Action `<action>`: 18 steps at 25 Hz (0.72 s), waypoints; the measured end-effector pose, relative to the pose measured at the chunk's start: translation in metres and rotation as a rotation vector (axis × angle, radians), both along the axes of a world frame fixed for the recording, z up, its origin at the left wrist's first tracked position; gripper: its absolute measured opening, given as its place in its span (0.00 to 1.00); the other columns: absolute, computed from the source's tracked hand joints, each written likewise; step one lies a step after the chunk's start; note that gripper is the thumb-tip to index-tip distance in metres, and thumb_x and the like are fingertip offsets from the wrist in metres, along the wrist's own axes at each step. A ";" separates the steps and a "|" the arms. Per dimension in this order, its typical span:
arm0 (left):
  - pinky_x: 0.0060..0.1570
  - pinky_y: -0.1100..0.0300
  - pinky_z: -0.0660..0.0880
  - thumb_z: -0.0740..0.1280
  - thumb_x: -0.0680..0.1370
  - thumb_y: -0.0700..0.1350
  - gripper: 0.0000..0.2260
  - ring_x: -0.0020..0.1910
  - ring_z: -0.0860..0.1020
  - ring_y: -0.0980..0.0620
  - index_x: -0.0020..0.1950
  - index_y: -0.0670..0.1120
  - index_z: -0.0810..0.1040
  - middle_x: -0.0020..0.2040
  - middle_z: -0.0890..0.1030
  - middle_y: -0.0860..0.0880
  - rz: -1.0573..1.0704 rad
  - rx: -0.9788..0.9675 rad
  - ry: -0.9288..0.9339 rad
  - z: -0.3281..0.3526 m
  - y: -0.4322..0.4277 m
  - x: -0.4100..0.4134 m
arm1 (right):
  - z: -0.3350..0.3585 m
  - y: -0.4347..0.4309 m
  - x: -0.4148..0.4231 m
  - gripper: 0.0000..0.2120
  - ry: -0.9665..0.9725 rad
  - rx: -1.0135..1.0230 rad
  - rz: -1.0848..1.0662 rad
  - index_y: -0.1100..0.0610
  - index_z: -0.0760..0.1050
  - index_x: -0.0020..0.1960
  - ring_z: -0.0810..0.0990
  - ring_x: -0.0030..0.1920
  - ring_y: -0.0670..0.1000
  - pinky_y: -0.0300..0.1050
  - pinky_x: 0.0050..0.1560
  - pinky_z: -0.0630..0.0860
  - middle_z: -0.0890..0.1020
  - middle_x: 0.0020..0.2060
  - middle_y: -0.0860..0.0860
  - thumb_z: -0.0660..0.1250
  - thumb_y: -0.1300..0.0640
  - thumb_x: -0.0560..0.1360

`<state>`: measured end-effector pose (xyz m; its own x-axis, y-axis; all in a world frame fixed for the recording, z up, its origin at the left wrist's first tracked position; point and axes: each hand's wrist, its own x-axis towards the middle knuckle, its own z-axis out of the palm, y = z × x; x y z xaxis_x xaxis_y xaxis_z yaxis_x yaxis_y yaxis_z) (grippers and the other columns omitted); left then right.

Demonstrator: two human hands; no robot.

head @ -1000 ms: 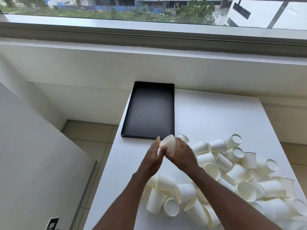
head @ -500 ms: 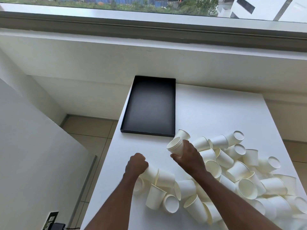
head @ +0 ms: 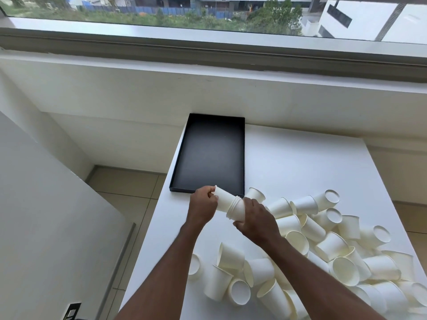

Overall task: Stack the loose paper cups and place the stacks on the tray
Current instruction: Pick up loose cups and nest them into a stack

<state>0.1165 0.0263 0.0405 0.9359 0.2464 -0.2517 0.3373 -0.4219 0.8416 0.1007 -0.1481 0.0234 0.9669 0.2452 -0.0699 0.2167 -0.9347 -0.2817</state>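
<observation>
A short stack of white paper cups (head: 235, 210) lies tilted in my right hand (head: 258, 219), which grips its lower end. My left hand (head: 203, 205) holds a single white cup (head: 223, 199) by its rim end, its base pushed partway into the stack's open mouth. Both hands hover just in front of the near edge of the black tray (head: 209, 158), which holds nothing. A heap of loose white cups (head: 323, 252) covers the near right part of the white table (head: 300, 162), most lying on their sides.
The tray sits at the table's far left corner, flush with the left edge. Left of the table the tiled floor (head: 120, 183) drops away beside a white panel (head: 46, 227). A white ledge and window run along the back.
My left hand rose from the cups near the table's front with one cup and brought it to the stack in my right hand. The view has shifted slightly.
</observation>
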 end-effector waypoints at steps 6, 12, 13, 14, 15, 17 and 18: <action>0.55 0.50 0.76 0.60 0.77 0.36 0.14 0.52 0.80 0.46 0.56 0.44 0.83 0.50 0.85 0.47 -0.198 -0.178 -0.031 0.009 -0.010 -0.009 | 0.005 -0.001 0.009 0.29 -0.018 0.046 0.022 0.55 0.68 0.63 0.77 0.49 0.58 0.51 0.44 0.77 0.78 0.51 0.53 0.72 0.46 0.66; 0.56 0.57 0.75 0.60 0.77 0.42 0.16 0.55 0.80 0.50 0.60 0.45 0.82 0.56 0.84 0.48 -0.306 -0.224 0.043 0.008 -0.006 -0.029 | 0.001 0.003 -0.003 0.29 -0.003 0.147 0.010 0.55 0.68 0.63 0.77 0.52 0.57 0.49 0.46 0.75 0.78 0.54 0.52 0.73 0.48 0.66; 0.55 0.57 0.74 0.62 0.78 0.44 0.13 0.55 0.80 0.48 0.57 0.42 0.82 0.56 0.84 0.46 -0.171 -0.096 0.063 0.002 0.002 -0.034 | 0.002 0.004 -0.005 0.30 -0.004 0.158 -0.001 0.55 0.68 0.64 0.77 0.53 0.57 0.50 0.47 0.75 0.77 0.55 0.52 0.73 0.48 0.66; 0.53 0.56 0.74 0.63 0.78 0.47 0.13 0.54 0.79 0.44 0.52 0.40 0.80 0.54 0.83 0.43 -0.018 0.055 0.134 -0.005 0.013 -0.041 | 0.003 0.004 -0.006 0.30 -0.005 0.163 -0.013 0.55 0.68 0.64 0.77 0.54 0.57 0.50 0.48 0.75 0.77 0.56 0.53 0.73 0.48 0.67; 0.52 0.55 0.75 0.63 0.78 0.53 0.16 0.54 0.79 0.41 0.49 0.40 0.78 0.53 0.83 0.41 0.102 0.174 0.274 -0.014 0.028 -0.049 | 0.004 0.004 -0.006 0.30 -0.006 0.164 -0.021 0.56 0.67 0.65 0.76 0.54 0.57 0.51 0.49 0.75 0.77 0.56 0.53 0.72 0.48 0.67; 0.48 0.53 0.78 0.60 0.75 0.67 0.28 0.48 0.81 0.40 0.56 0.42 0.76 0.51 0.82 0.39 0.177 0.202 0.674 -0.028 0.055 -0.076 | 0.005 0.003 -0.008 0.30 -0.004 0.155 -0.026 0.56 0.66 0.65 0.76 0.54 0.58 0.52 0.50 0.75 0.77 0.56 0.53 0.71 0.47 0.68; 0.43 0.53 0.79 0.57 0.73 0.71 0.34 0.42 0.82 0.40 0.62 0.44 0.74 0.49 0.82 0.39 0.171 0.133 0.827 -0.032 0.063 -0.091 | 0.004 0.002 -0.010 0.30 -0.002 0.147 -0.027 0.56 0.66 0.66 0.76 0.54 0.58 0.52 0.49 0.75 0.77 0.56 0.53 0.71 0.47 0.68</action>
<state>0.0256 0.0888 0.0082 0.4110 0.4430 -0.7968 0.8893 -0.3870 0.2435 0.0911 -0.1464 0.0275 0.9734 0.2266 -0.0334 0.1927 -0.8890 -0.4153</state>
